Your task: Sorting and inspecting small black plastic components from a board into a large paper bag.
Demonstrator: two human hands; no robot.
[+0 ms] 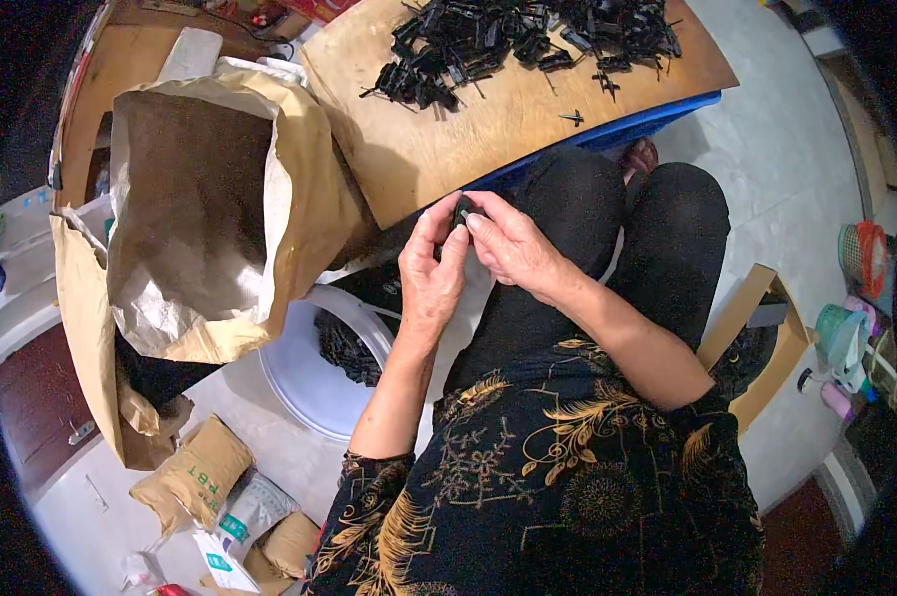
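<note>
Above my lap, just off the table's near edge, my left hand (433,263) and my right hand (513,241) meet at the fingertips. Between them they pinch a small black plastic part (462,211), mostly covered by the fingers. On the wooden tabletop (369,129) lies a heap of black plastic parts (468,50), many with thin prongs sticking out. One loose black part (572,117) rests apart from the heap, near the table's edge.
Left of the table stands a large open paper sack (299,209) with a pale lining. Below it, a white bucket (294,382) holds more black pieces. Brown packages (205,472) lie on the floor at lower left. An open cardboard box (756,298) stands at my right.
</note>
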